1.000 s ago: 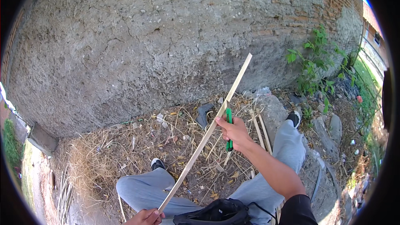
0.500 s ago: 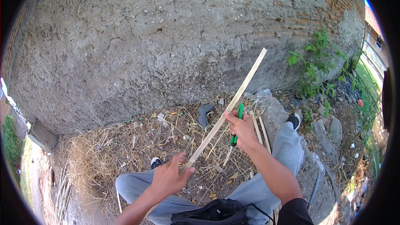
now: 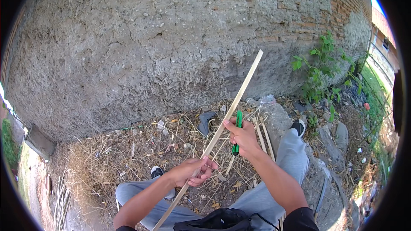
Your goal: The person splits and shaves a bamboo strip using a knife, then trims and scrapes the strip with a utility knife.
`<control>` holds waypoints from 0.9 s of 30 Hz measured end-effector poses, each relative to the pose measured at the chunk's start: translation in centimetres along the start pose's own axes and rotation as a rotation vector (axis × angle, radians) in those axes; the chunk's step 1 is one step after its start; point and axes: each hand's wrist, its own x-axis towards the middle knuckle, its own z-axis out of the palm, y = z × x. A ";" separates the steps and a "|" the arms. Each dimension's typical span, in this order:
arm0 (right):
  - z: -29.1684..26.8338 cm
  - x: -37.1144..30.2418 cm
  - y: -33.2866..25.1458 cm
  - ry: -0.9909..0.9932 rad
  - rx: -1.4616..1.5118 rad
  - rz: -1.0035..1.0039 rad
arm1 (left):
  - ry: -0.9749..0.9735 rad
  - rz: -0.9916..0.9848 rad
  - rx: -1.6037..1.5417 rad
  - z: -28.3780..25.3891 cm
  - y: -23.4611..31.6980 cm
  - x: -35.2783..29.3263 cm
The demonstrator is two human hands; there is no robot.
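A long, pale wooden strip, like split bamboo [image 3: 244,87], runs slantwise from near my lap up toward the wall. My left hand [image 3: 192,172] is closed around its lower half, with thumb on top and fingers curled beneath. Higher up, my right hand [image 3: 245,139] pinches the strip's edge with the thumb. That same hand also grips a green and black utility knife [image 3: 239,118], which stands nearly upright beside the strip. The palm covers the knife's middle, and I cannot make out a blade.
A rough plastered wall [image 3: 141,51] rises ahead. Dry straw and shavings [image 3: 92,167] litter the ground. More strips [image 3: 260,137] lie beside my right leg, near a concrete lump [image 3: 278,122]. A dark scrap [image 3: 206,122] sits before me, a black bag [image 3: 214,221] on my lap, a leafy plant [image 3: 321,66] at right.
My left hand has moved right and slightly up, its loosely spread fingers now closed round the strip. The right hand, with knife and strip, has shifted slightly left and down.
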 end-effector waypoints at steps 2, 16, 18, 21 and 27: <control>0.0 0.1 0.1 -0.056 -0.056 0.020 | 0.073 0.014 0.026 0.1 -0.5 -0.2; 1.2 -3.6 2.5 -0.263 -1.316 -0.518 | 0.612 0.142 0.111 -0.3 -2.4 -0.6; 1.0 -3.5 2.7 -0.272 -1.409 -0.488 | 0.580 0.190 0.114 -0.8 -2.8 -0.4; 0.3 -2.1 3.7 -0.182 -1.506 -0.490 | 0.522 0.173 0.066 -0.6 -2.6 -0.2; 1.4 -2.0 5.0 -0.092 -1.546 -0.460 | 0.679 0.298 0.414 -1.1 -5.1 1.0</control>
